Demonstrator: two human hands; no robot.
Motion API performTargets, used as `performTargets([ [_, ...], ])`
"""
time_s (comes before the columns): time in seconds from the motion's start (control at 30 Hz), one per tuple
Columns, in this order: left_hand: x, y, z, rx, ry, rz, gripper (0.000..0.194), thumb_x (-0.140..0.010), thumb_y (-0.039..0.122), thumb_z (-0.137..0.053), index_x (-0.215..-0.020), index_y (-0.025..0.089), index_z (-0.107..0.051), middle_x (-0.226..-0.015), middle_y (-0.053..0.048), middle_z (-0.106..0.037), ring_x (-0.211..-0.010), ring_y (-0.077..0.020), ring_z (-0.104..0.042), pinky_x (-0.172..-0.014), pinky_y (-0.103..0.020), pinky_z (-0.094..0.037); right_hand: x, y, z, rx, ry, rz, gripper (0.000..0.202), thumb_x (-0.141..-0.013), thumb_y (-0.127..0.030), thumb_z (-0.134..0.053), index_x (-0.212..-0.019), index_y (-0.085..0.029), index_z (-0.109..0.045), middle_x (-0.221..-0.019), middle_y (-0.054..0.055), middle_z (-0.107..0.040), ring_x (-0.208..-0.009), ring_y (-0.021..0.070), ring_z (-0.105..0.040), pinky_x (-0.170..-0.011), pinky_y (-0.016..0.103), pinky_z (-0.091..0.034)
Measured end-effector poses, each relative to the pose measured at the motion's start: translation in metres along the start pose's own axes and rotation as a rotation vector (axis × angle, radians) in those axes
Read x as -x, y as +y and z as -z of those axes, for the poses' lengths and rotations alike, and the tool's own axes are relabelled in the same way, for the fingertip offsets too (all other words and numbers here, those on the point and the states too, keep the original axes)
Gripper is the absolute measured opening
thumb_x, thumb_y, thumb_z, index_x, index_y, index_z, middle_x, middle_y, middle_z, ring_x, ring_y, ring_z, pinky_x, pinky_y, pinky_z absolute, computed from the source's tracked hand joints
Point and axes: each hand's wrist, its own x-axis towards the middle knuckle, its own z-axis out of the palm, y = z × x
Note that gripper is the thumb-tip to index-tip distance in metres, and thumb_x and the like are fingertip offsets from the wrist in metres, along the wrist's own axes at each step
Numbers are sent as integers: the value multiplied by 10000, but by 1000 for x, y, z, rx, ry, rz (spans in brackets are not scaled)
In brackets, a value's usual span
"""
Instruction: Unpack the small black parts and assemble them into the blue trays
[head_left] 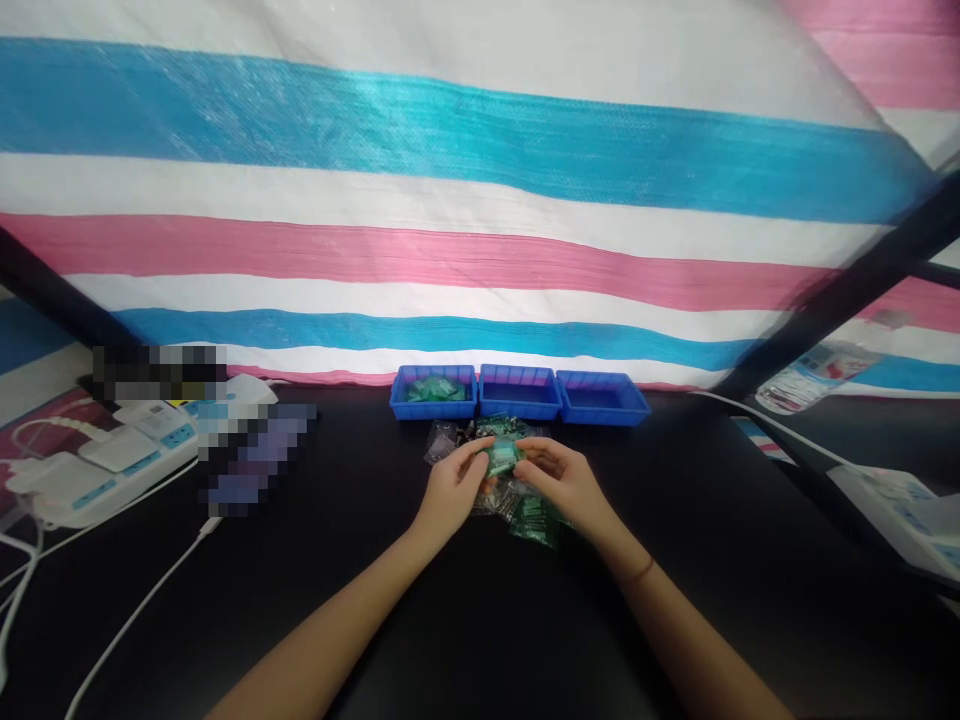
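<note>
Between my two hands is a small green clear packet (503, 457), pinched at its left edge by my left hand (459, 480) and at its right edge by my right hand (559, 480). Under and around the hands lies a pile of small plastic bags; one green bag (535, 520) with thin pieces inside sticks out at the front, and a clear bag (441, 442) lies at the pile's left. Just behind stand three blue bins. The left bin (433, 409) holds green packets, while the middle bin (519, 410) and the right bin (606, 412) show bare floors.
White power strips (112, 470) with plugs and cables lie at the left, beside a blurred-out phone-like object (262, 460). At the right are a plastic bottle (814, 378), a white cable and another power strip (907, 500). A striped sheet (450, 255) hangs behind the black table (450, 640).
</note>
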Motion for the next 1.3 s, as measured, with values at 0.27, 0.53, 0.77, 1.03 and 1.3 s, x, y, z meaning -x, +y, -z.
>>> performTargets([
  [0.27, 1, 1, 2, -227, -16, -205, 357, -864, 395, -591, -1168, 212, -635, -725, -20, -648, -660, -176, -635, -623, -278, -520, -2, 4, -2, -67, -11, 36, 281, -803, -382, -694, -1016, -209, -630, -873, 37, -682, -823, 207, -681, -769, 372, -577],
  [0.53, 2, -1, 0, -75, -53, -219, 612, -886, 364, -584, -1434, 267, -329, -1098, -80, -658, -882, -207, -680, -784, -341, -553, -1, 7, -2, 57, 141, 174, 204, -800, -297, -697, -988, -218, -691, -917, 61, -711, -890, 245, -679, -832, 413, -555],
  [0.77, 2, -3, -1, 123, -123, -91, 508, -957, 491, -389, -1347, 185, -499, -1009, -106, -676, -773, -197, -684, -687, -320, -567, 1, 2, 4, 220, 215, 456, 157, -838, -194, -619, -818, -277, -751, -1109, 63, -672, -1059, 262, -624, -909, 431, -513],
  [1.03, 2, -1, -1, -101, 55, -315, 281, -888, 331, -587, -1132, 215, -666, -1085, -63, -684, -917, -186, -669, -800, -282, -552, 2, 6, 1, 211, 183, 330, 133, -852, -226, -601, -880, -215, -730, -951, 69, -721, -890, 234, -679, -787, 378, -562],
  [1.3, 3, 0, 1, -228, 2, -414, 284, -851, 291, -640, -1124, 215, -663, -963, -49, -707, -814, -178, -683, -716, -282, -581, 0, 8, -4, 145, 143, 325, 110, -846, -242, -654, -950, -220, -684, -928, 54, -685, -860, 203, -667, -753, 323, -562],
])
